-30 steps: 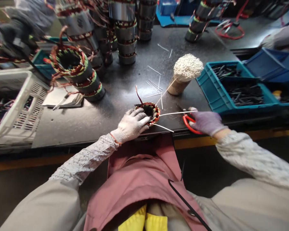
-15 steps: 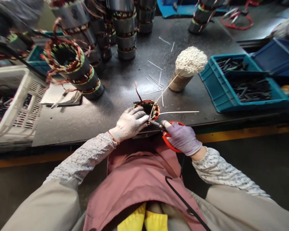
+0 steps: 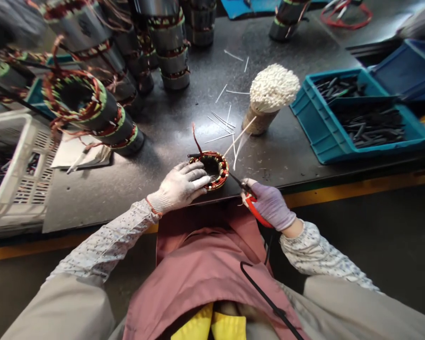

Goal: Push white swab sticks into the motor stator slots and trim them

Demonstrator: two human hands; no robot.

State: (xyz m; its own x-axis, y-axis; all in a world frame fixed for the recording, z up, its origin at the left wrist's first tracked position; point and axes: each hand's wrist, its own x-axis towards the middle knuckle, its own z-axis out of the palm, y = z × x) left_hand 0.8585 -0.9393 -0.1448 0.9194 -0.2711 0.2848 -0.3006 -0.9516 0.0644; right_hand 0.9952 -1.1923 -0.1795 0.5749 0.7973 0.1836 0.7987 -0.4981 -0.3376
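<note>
So there are two hands in play, both gloved; the left hand (image 3: 179,186), white glove, lies palm down over the left rim of one ring (image 3: 222,172), fingers side by side and reaching across the hole; can't tell if it's pinching the rim or just resting; the ring sits right by the near edge of the table (image 3: 102,198), copper-red windings all round, one red lead (image 3: 195,137) sticking up at the back; the right hand (image 3: 271,203), purple glove, is wrapped round one pair of red-handled scissors (image 3: 248,190), blades aimed at the ring's right side, tip just beside it; one white cord (image 3: 241,135) slants from the ring's far side up to one fat bundle (image 3: 274,87) in a brown tube (image 3: 259,122); roughly ten thin white bits (image 3: 219,138) are scattered behind the ring, some crossing, so don't hold me to that count; one teal bin (image 3: 313,132) on the right shows two compartments of black pieces; over on the left there's one leaning stack (image 3: 108,111), three rings high as far as I can see; one pad (image 3: 99,156) with one pen (image 3: 78,160) on it; one white basket (image 3: 23,141) full of bits.
</note>
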